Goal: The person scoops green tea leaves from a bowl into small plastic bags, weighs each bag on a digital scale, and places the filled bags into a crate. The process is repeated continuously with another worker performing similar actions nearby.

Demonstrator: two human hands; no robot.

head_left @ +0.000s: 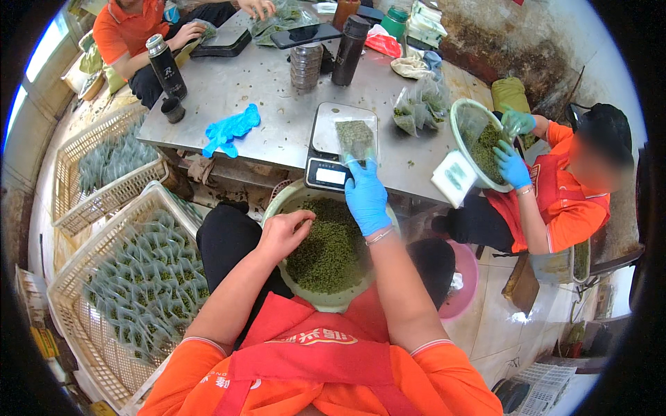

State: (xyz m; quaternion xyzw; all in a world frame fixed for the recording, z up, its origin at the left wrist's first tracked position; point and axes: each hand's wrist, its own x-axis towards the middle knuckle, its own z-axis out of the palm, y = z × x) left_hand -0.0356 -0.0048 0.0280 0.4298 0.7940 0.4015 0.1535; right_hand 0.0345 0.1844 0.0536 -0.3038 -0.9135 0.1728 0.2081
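Observation:
My right hand [366, 197], in a blue glove, grips the near end of a clear plastic bag [355, 135] with small green grains inside. The bag lies on the silver pan of a digital scale [325, 128] at the table's near edge. My bare left hand [286, 234] is over the left rim of a pale green basin [276, 202], fingers curled and their tips together; whether they hold anything is too small to tell. A heap of loose green grains, like green peppercorns [322, 253], fills the basin between my knees.
Crates [76, 277] of filled bags stand at left. On the metal table [277, 135] are a blue glove [232, 130], dark bottles [350, 52], a clear jar [306, 66] and more bags [420, 111]. A co-worker [565, 187] handles a basin at right; another person [132, 38] sits far left.

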